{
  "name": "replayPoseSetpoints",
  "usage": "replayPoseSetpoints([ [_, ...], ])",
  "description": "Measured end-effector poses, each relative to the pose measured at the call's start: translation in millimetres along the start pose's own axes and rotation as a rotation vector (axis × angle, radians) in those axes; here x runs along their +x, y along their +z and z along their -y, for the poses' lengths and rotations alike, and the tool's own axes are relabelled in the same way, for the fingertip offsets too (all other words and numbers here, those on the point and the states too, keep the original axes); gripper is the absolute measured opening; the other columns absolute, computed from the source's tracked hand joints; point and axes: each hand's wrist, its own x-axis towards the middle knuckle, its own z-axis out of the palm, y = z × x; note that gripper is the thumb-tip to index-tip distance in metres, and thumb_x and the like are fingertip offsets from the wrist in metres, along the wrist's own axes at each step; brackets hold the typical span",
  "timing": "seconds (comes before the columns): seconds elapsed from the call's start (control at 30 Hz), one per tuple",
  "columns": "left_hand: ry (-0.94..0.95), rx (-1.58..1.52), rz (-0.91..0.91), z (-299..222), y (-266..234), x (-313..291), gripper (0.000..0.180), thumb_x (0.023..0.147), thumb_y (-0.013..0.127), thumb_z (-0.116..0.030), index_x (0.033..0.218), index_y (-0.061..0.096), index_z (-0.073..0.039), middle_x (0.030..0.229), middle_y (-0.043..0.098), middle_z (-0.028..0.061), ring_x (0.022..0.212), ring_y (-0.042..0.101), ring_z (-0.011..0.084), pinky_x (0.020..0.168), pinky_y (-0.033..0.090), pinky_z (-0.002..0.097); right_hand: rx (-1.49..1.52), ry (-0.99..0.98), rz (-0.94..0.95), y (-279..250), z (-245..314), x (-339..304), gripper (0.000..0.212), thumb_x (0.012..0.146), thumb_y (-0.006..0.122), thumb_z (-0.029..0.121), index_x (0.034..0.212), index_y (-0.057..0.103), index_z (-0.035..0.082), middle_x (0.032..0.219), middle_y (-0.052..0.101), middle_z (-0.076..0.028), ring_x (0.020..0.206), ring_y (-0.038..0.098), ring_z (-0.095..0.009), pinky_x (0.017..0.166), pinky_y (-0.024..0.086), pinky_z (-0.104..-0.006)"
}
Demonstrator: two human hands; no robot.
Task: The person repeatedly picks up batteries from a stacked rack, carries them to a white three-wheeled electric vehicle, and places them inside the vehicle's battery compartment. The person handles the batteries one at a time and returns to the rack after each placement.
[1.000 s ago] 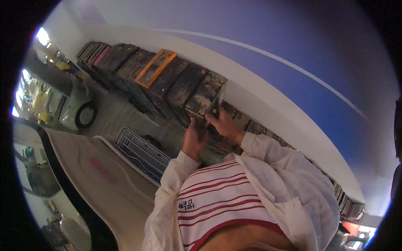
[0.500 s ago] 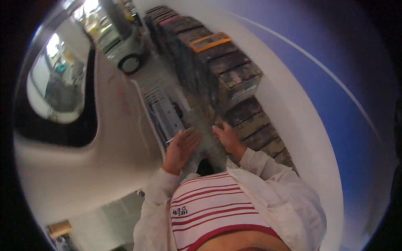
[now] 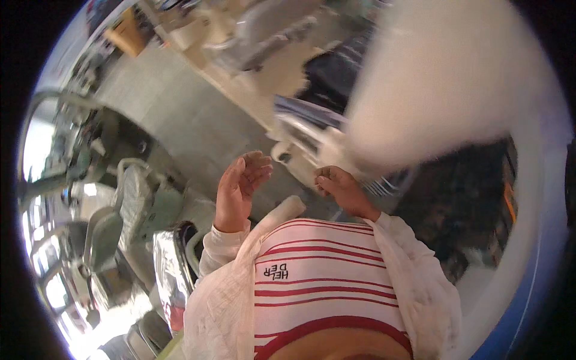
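Note:
My left hand [image 3: 243, 187] is raised in front of my striped shirt, palm turned inward, fingers loosely bent and apart, with nothing in it. To its right, my right hand [image 3: 343, 189] hangs in the air with its fingers curled in toward the palm; no object shows in it. Just beyond the right hand is a pale part with metal pieces [image 3: 306, 139], blurred by motion. A large cream body panel [image 3: 447, 84] fills the upper right, near my right hand but apart from it.
Grey-green seats [image 3: 135, 207], some in clear wrap, stand at the left. A grey floor [image 3: 162, 90] stretches away at the upper left, with a tan bin [image 3: 127, 33] at the far end. Dark stacked items [image 3: 456, 198] lie at the right.
My view has turned: the cream body, before at left, is now at upper right, and seats have come into view at left. Both hands stay raised; my right fingers are more curled.

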Motion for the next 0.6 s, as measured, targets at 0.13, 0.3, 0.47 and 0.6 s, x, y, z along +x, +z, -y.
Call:
replayPoseSetpoints([
  [0.13,0.215,-0.093,-0.334,-70,-102,-7,0.036,0.102,0.047,-0.030,0.120,0.060,-0.001,0.113,0.068,0.0143,0.102,0.066,0.0241,0.091,0.054,0.0360,-0.172,-0.048,0.243,101,33,115,0.027,0.099,0.054,0.021,0.111,0.059,-0.002,0.091,0.061,-0.003,0.079,0.055,-0.010,0.071,0.046,-0.0260],
  [0.3,0.460,-0.233,-0.615,-127,-218,-25,0.029,0.100,0.050,-0.028,0.111,0.063,-0.004,0.107,0.068,0.0122,0.097,0.066,0.0237,0.085,0.054,0.0359,-0.146,-0.069,0.475,220,62,214,0.025,0.097,0.057,0.021,0.105,0.060,-0.003,0.084,0.061,-0.003,0.074,0.054,-0.010,0.066,0.045,-0.0262],
  [0.47,0.561,-0.308,-0.793,-170,-283,3,0.029,0.100,0.052,-0.027,0.112,0.062,-0.003,0.105,0.067,0.0120,0.095,0.064,0.0243,0.085,0.052,0.0372,-0.187,0.108,0.556,263,72,330,0.029,0.099,0.056,0.027,0.103,0.060,-0.001,0.087,0.062,-0.004,0.075,0.054,-0.010,0.068,0.045,-0.0259],
  [0.6,0.630,-0.330,-0.858,-218,-345,49,0.029,0.099,0.053,-0.026,0.112,0.060,-0.002,0.104,0.065,0.0104,0.093,0.060,0.0222,0.084,0.048,0.0359,-0.151,0.205,0.427,283,87,441,0.028,0.098,0.057,0.029,0.099,0.060,0.002,0.086,0.062,-0.004,0.074,0.055,-0.010,0.066,0.045,-0.0253],
])
